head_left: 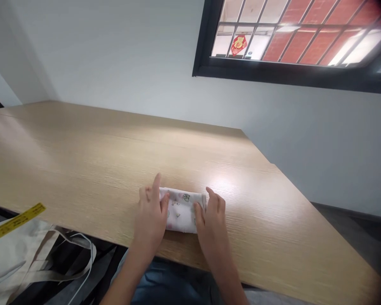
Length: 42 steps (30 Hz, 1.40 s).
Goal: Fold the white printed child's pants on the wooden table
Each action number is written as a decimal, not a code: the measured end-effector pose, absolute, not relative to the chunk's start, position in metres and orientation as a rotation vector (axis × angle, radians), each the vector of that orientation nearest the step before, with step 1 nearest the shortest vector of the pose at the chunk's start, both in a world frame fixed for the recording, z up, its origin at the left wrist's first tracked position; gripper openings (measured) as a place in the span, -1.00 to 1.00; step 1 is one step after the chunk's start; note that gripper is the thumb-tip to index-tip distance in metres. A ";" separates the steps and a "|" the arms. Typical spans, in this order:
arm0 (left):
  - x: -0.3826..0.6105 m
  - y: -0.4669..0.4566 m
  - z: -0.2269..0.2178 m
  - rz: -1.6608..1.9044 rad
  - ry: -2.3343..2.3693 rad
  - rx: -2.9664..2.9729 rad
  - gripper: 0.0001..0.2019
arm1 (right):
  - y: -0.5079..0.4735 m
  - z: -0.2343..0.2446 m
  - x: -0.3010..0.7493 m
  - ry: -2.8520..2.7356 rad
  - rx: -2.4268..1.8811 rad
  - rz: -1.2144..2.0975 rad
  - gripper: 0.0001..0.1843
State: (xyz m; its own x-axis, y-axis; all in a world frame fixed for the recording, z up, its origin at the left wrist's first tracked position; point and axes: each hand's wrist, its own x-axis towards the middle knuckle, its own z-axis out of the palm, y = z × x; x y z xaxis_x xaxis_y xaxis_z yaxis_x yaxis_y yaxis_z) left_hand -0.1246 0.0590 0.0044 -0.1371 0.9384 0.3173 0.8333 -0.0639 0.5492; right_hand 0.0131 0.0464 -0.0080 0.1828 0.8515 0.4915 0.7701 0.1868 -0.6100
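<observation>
A small folded cloth (181, 214), white with little printed animal figures and pink patches, lies on the wooden table near its front edge. My left hand (150, 216) is at the cloth's left end, thumb on top, index finger stretched forward and the other fingers curled past the side. At the right end, my right hand (211, 216) has its thumb on the cloth and its fingers bent around the outer edge. The fingertips beneath or behind the cloth's ends are partly hidden.
The pale wooden table (92, 156) reaches back to a white wall (120, 55) with a dark-framed, barred window (282, 70). At lower left, below the table edge, are a cream fabric bag (34, 245) with straps and a yellow measuring strip (17, 222).
</observation>
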 end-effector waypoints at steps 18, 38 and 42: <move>-0.147 0.084 0.017 0.840 1.633 2.098 -0.58 | -0.019 -0.006 0.027 -1.761 -1.401 0.131 -0.80; -0.139 0.025 0.003 0.883 1.593 1.600 -0.56 | 0.027 0.001 0.023 -1.908 -1.644 0.618 -0.53; -0.109 0.025 0.013 0.723 1.636 1.711 -0.55 | 0.021 -0.004 0.048 -1.776 -1.760 0.681 -0.41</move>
